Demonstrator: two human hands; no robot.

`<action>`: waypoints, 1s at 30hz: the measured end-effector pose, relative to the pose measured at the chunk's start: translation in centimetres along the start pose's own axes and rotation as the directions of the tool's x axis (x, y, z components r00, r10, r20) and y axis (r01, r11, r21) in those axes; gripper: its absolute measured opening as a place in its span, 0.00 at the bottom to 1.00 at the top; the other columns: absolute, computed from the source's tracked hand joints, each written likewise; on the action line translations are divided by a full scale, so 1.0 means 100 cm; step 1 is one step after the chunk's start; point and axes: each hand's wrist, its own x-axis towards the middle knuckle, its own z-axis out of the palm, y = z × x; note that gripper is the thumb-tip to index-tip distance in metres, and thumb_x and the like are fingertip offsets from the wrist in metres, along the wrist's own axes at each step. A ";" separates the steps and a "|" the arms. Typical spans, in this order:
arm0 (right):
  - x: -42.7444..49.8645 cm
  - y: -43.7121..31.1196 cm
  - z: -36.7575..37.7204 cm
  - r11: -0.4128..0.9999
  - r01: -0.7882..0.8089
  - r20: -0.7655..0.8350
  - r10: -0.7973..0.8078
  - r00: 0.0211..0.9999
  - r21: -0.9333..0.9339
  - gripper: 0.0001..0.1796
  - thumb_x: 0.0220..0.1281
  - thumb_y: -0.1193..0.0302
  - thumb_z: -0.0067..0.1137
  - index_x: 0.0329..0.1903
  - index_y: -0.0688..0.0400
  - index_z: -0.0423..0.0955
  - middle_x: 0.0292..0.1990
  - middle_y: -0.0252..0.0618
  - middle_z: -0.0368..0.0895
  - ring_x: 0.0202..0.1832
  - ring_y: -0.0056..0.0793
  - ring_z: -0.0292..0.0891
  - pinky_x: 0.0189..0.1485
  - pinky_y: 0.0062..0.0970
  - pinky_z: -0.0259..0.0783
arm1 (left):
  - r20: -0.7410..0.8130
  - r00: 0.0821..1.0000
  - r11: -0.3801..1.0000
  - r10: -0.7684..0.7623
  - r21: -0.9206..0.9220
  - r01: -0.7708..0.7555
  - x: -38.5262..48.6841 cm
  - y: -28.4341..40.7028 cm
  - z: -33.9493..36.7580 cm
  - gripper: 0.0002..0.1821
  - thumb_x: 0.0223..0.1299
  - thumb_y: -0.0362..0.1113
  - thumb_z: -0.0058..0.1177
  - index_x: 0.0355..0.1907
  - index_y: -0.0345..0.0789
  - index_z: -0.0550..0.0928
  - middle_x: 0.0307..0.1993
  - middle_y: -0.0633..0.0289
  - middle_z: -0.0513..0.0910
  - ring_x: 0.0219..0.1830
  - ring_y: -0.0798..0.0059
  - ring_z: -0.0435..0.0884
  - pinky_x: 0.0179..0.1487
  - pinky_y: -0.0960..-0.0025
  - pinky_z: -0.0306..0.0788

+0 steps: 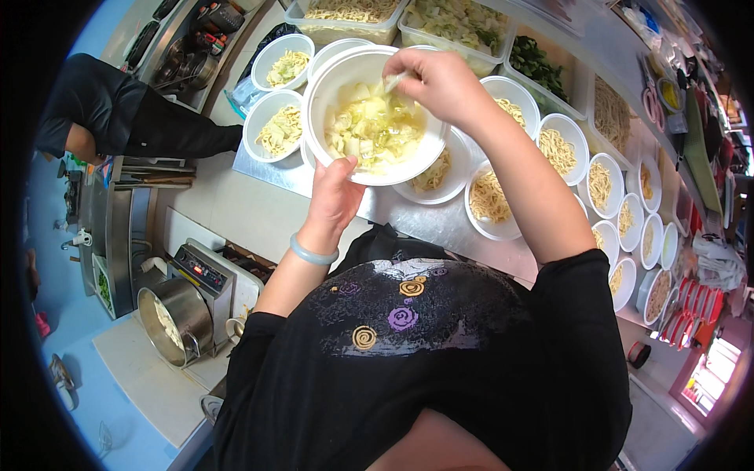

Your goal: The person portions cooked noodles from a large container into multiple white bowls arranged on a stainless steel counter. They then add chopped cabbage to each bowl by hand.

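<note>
My left hand [339, 194] grips the near rim of a large white plastic bowl [433, 156], thumb over the edge. Chopped cabbage [371, 126] in a yellowish liquid fills its bottom. Over the bowl's far right side, my right hand [433, 79] pinches a pale piece of cabbage [396, 81] between its fingers. The big bowl is above several smaller white bowls and partly covers them. Noodles topped with cabbage show in two bowls to its left, a noodle bowl [280, 132] and another bowl [285, 65] behind it.
More bowls of noodles [492, 197] line the steel table [406, 226] to the right. Along the back stand plastic tubs of noodles [353, 10], cabbage [456, 23] and leafy greens [536, 65]. A steel pot [177, 321] is at lower left. Another person [112, 112] in dark clothes bends at far left.
</note>
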 end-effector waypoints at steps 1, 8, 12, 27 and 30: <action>0.005 0.004 0.001 0.993 -0.045 -0.007 0.046 0.999 0.113 0.08 0.52 0.74 0.54 0.37 0.58 0.76 0.28 0.33 0.79 0.27 0.18 0.73 0.31 0.21 0.70 | -0.003 1.000 1.000 -0.003 0.004 0.003 0.003 0.003 -0.001 0.32 0.53 0.31 0.45 0.63 0.33 0.55 0.60 0.54 0.64 0.61 0.60 0.66 0.62 0.54 0.63; 0.032 0.022 -0.007 0.804 -0.215 0.030 0.239 0.971 0.555 0.09 0.58 0.69 0.56 0.40 0.58 0.73 0.28 0.26 0.77 0.26 0.09 0.69 0.27 0.13 0.67 | -0.005 1.000 1.000 -0.026 -0.015 0.026 0.034 0.022 -0.022 0.37 0.52 0.29 0.46 0.65 0.40 0.50 0.60 0.56 0.61 0.61 0.61 0.64 0.61 0.55 0.64; 0.054 0.074 0.000 0.741 -0.103 -0.165 0.278 0.946 0.664 0.08 0.58 0.69 0.57 0.39 0.58 0.74 0.29 0.27 0.78 0.27 0.11 0.70 0.26 0.14 0.66 | -0.069 0.997 0.999 0.037 0.012 -0.036 0.043 0.040 -0.048 0.34 0.53 0.28 0.47 0.64 0.39 0.54 0.59 0.56 0.64 0.61 0.63 0.65 0.62 0.55 0.63; 0.053 0.156 0.020 0.829 -0.521 -0.088 0.545 0.833 0.202 0.13 0.49 0.69 0.62 0.40 0.58 0.78 0.30 0.35 0.80 0.31 0.22 0.75 0.36 0.22 0.71 | -0.244 0.970 0.998 0.011 0.065 0.005 0.026 0.083 -0.110 0.34 0.53 0.33 0.49 0.64 0.33 0.55 0.61 0.53 0.64 0.62 0.60 0.64 0.64 0.55 0.61; 0.053 0.160 0.031 0.782 -0.508 -0.047 0.559 0.828 0.361 0.13 0.49 0.71 0.62 0.40 0.59 0.77 0.32 0.34 0.80 0.31 0.20 0.75 0.34 0.20 0.72 | -0.204 0.979 1.000 -0.023 0.012 0.026 0.030 0.081 -0.104 0.34 0.54 0.33 0.49 0.64 0.32 0.55 0.61 0.52 0.64 0.62 0.60 0.65 0.64 0.56 0.62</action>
